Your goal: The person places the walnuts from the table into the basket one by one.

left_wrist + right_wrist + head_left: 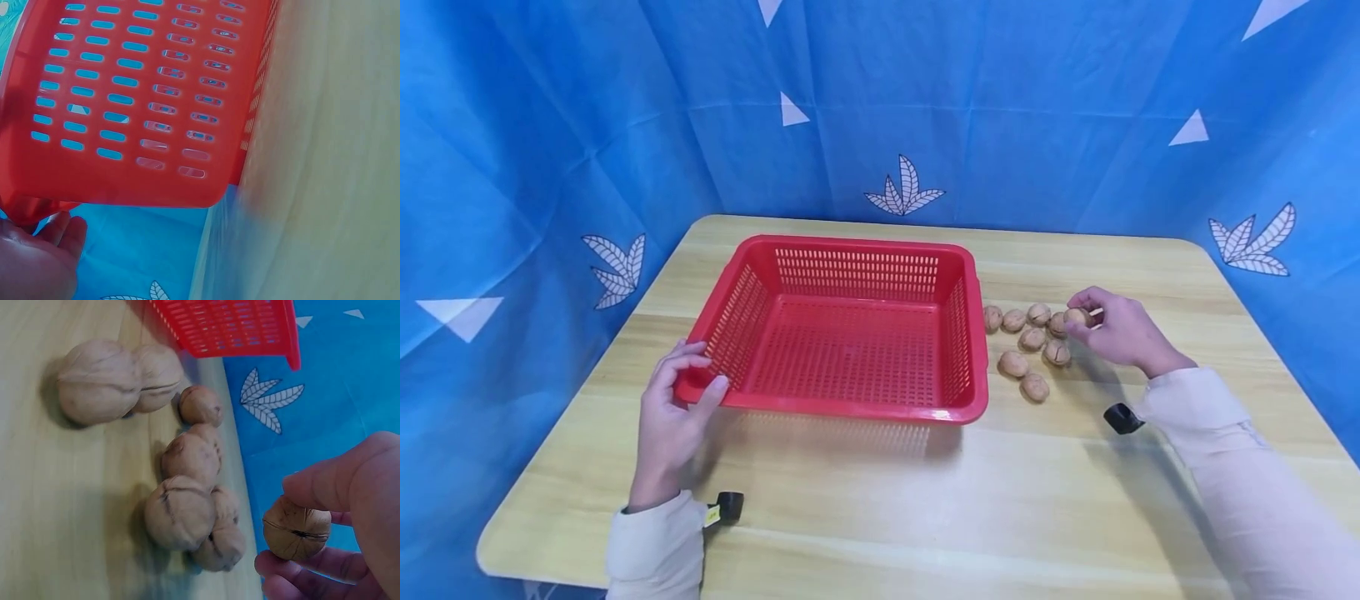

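A red plastic basket [850, 410] with slotted walls stands on the table, nothing inside it. At its near left corner my left hand [673, 412] grips the rim, thumb on the near side and fingers over the left edge; the left wrist view shows that hand [40, 262] under the rim corner. Right of the basket, my right hand [1123, 329] pinches a walnut [297, 528] between thumb and fingers, lifted off the table. Several more walnuts [1013, 363] lie loose between the basket and this hand, some touching each other.
The light wooden table [865, 508] carries everything. A blue patterned cloth [865, 108] hangs behind and at both sides. Small black devices [1123, 418] sit at both wrists.
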{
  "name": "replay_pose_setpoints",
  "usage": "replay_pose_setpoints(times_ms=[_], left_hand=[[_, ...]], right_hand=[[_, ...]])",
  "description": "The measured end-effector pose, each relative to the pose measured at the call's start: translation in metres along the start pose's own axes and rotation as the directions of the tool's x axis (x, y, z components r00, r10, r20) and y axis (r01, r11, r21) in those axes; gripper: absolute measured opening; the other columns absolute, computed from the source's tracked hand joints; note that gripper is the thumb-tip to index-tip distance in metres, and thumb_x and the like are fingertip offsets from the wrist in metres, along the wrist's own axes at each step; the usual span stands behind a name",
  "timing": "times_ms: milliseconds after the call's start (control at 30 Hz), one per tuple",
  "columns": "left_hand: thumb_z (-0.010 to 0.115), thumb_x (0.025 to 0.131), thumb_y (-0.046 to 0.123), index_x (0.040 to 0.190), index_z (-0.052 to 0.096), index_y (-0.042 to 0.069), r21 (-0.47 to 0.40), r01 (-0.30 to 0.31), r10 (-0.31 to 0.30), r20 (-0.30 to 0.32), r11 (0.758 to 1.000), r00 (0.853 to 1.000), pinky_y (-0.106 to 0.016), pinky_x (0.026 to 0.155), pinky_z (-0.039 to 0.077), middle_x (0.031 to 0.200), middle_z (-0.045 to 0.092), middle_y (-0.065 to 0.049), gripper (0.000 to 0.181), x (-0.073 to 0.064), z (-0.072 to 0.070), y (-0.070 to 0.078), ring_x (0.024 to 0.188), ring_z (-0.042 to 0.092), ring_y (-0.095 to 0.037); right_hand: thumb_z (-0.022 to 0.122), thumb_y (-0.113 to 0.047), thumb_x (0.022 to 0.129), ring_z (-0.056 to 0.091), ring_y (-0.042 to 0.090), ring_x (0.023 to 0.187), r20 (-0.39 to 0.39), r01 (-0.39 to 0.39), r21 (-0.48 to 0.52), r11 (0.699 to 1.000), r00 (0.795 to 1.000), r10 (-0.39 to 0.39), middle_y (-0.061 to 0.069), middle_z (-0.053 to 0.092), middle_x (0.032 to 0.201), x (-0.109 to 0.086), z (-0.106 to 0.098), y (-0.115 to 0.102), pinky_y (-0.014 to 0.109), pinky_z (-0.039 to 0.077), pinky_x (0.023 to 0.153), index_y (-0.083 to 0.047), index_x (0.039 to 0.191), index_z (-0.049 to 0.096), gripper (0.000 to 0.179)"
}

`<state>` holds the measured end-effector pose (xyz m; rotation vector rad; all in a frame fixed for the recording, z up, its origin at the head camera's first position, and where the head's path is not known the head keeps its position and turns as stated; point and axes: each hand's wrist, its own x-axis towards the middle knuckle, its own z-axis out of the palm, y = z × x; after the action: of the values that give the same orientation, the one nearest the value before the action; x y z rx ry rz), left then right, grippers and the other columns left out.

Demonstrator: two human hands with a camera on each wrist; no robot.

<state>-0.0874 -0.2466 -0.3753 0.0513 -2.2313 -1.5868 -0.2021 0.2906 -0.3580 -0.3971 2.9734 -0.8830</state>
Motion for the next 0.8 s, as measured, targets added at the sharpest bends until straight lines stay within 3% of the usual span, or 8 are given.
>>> replay_pose_setpoints(times_ms=[233,533,800], left_hand=[[0.069,0.084,-0.006,0.118,0.053,-0.009,-0.037,-0.033,0.034,0.001,0.999,0.999,-0.012,0.085,0.046,0.139,0.046,-0.006,0.038,-0.004,-0.003,-0.004,0.137,0.029,-0.022],[0.069,0.082,-0.007,0.114,0.054,-0.011,-0.061,-0.065,0.065,0.003,0.996,0.998,-0.013,0.087,0.046,0.137,0.047,-0.008,0.035,0.002,0.002,-0.003,0.136,0.030,-0.022],[0.071,0.084,-0.002,0.112,0.056,-0.009,0.012,-0.041,0.040,0.019,0.999,0.999,-0.012,0.087,0.046,0.135,0.047,-0.005,0.033,0.000,-0.003,-0.004,0.137,0.029,-0.019]], right_hand=[[0.068,-0.017,0.091,0.063,0.044,0.098,0.008,0.032,-0.001,0.999,0.999,-0.032,0.026,0.062,0.109,0.004,-0.001,-0.015,0.055,0.052,0.081,0.002,0.115,0.057,0.032],[0.063,-0.018,0.093,0.063,0.044,0.099,-0.006,0.064,-0.003,0.998,0.998,-0.064,0.026,0.062,0.109,0.013,-0.016,-0.032,0.054,0.053,0.079,0.002,0.116,0.056,0.031],[0.063,-0.020,0.093,0.063,0.041,0.100,0.016,0.087,0.009,0.996,0.996,-0.087,0.023,0.063,0.108,0.020,-0.014,-0.049,0.053,0.052,0.080,0.000,0.117,0.056,0.032]])
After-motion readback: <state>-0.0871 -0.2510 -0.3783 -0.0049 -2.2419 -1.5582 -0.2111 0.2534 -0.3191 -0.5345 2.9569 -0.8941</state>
